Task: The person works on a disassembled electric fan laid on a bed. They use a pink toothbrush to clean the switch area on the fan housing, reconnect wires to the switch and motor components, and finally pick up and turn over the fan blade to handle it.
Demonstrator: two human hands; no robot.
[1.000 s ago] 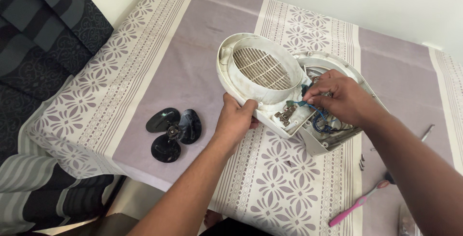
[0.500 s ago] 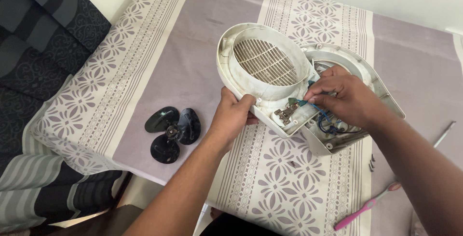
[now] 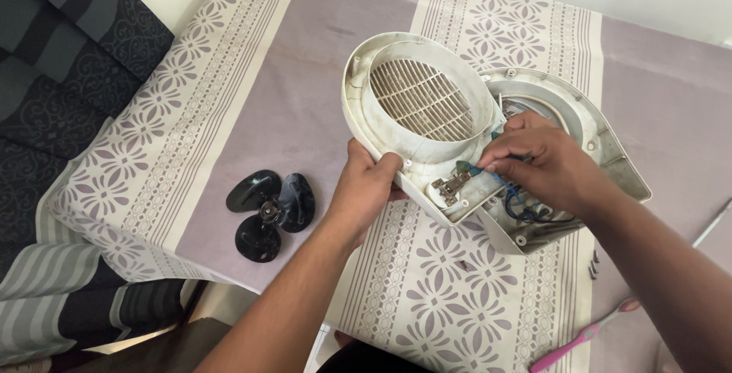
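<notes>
Hands work over a white fan housing [image 3: 415,106] lying on the bench [image 3: 305,99], seen from the head camera. Left hand [image 3: 366,186] grips the housing's lower edge, fingers [image 3: 381,166] curled tight around the rim beside a small metal bracket [image 3: 450,186]. Right hand [image 3: 545,160] rests on the second shell [image 3: 595,133] behind it, fingers pinched narrow on blue wires [image 3: 518,205] inside. Just left lies a black fan blade [image 3: 271,209]; a pink toothbrush [image 3: 583,335] lies near the bench's front right.
</notes>
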